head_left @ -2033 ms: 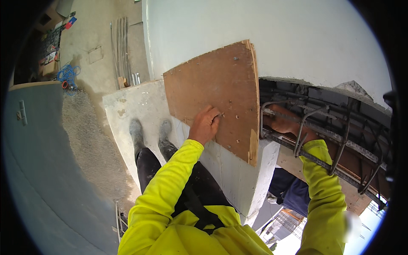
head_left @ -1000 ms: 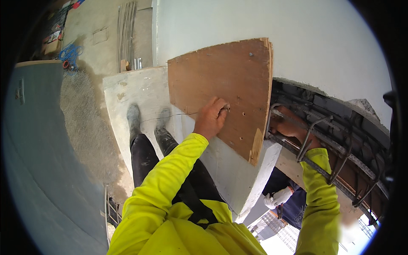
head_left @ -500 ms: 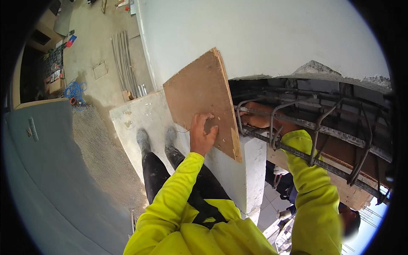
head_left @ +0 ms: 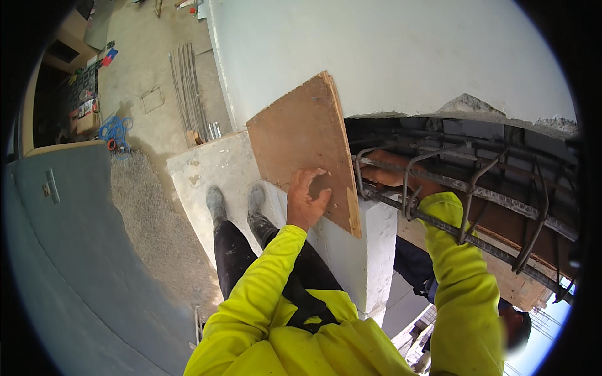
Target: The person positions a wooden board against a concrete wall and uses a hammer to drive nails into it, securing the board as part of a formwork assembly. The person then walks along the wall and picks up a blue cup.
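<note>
A brown plywood board (head_left: 295, 141) leans upright against the pale wall, beside the opening with the steel. My left hand (head_left: 307, 199) rests on its face, thumb and fingers apart and curved around a dark round patch that may be a hole or a shadow. My right hand (head_left: 387, 169) reaches between the bars of a rebar cage (head_left: 473, 188), just behind the board's right edge. Bars and stirrups partly cover its fingers, so what it touches there is hidden.
Broken concrete (head_left: 467, 106) edges the wall above the cage. A concrete ledge (head_left: 188, 175) lies under my boots. Long steel rods (head_left: 186, 94) and a blue hose (head_left: 113, 131) lie on the lower floor. Another person (head_left: 514, 323) is below my right arm.
The view has shifted slightly, moving the scene a little to the right. My left hand stays against the board; my right hand remains inside the cage. The person below has shifted.
</note>
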Motion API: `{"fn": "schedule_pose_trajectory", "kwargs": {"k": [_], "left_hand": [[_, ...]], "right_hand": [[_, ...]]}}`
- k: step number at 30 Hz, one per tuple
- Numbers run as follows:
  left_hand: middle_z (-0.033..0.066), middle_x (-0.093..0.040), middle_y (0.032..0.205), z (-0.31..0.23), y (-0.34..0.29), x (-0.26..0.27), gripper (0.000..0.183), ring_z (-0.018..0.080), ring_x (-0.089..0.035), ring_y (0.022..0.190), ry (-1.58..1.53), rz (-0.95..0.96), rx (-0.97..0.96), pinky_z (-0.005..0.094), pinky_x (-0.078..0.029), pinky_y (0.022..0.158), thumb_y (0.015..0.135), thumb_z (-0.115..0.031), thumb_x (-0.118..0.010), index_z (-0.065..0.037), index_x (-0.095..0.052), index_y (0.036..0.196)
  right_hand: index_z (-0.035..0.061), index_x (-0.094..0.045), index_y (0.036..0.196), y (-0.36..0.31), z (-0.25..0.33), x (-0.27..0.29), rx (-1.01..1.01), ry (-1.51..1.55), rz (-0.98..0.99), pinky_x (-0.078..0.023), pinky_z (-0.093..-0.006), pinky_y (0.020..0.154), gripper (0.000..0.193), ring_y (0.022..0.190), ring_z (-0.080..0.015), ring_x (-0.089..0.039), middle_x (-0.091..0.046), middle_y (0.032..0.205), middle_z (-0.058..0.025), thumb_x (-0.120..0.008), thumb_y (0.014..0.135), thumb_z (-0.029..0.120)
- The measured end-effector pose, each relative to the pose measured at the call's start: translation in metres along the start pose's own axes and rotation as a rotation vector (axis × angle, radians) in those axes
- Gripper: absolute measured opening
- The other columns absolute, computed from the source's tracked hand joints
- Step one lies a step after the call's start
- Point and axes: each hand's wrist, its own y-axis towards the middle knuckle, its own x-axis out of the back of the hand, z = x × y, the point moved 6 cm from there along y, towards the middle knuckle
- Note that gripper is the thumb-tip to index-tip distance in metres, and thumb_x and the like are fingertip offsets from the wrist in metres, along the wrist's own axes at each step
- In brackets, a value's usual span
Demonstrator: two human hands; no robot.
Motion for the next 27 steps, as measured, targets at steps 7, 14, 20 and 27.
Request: {"fn": "schedule_pose_trajectory", "kwargs": {"k": [7,14,20,27], "left_hand": [[0.0124,-0.059,0.109,0.002,-0.002,-0.002,0.041,0.0311,-0.056,0.108,-0.071,-0.030,0.044,0.0366,-0.044,0.095,0.069,-0.003,-0.073,-0.007,-0.063,0.108],[0.0110,-0.057,0.109,0.014,-0.010,-0.008,0.042,0.0295,-0.053,0.107,-0.180,-0.139,0.082,0.0395,-0.041,0.097,0.069,-0.005,-0.073,-0.009,-0.064,0.110],[0.0095,-0.058,0.108,0.027,-0.013,-0.011,0.037,0.0275,-0.054,0.106,-0.218,-0.185,0.048,0.0374,-0.043,0.095,0.071,-0.003,-0.073,-0.009,-0.064,0.107],[0.0085,-0.064,0.102,0.021,-0.005,-0.007,0.031,0.0254,-0.060,0.098,-0.226,-0.219,0.005,0.0339,-0.048,0.087,0.070,0.000,-0.074,-0.007,-0.068,0.100]], "right_hand": [[0.0012,-0.065,0.112,0.004,-0.005,-0.003,-0.040,-0.014,0.008,-0.055,-0.0297,0.068,0.026,0.076,-0.0141,-0.061,-0.066,0.094,-0.0074,-0.055,0.094,0.017],[0.0006,-0.067,0.107,-0.002,0.016,-0.008,-0.052,-0.098,-0.021,-0.053,-0.0302,0.067,0.021,0.072,-0.0155,-0.063,-0.070,0.089,-0.0079,-0.055,0.095,0.013],[0.0119,-0.058,0.131,-0.012,0.009,-0.004,-0.400,-0.418,-0.004,-0.034,-0.0371,0.111,0.039,0.129,-0.0303,-0.047,-0.044,0.143,-0.0185,-0.047,0.101,0.035],[0.0151,-0.056,0.134,-0.001,-0.020,-0.003,-0.211,-0.726,0.092,-0.026,-0.0390,0.116,0.042,0.137,-0.0318,-0.034,-0.044,0.145,-0.0125,-0.037,0.103,0.035]]}}
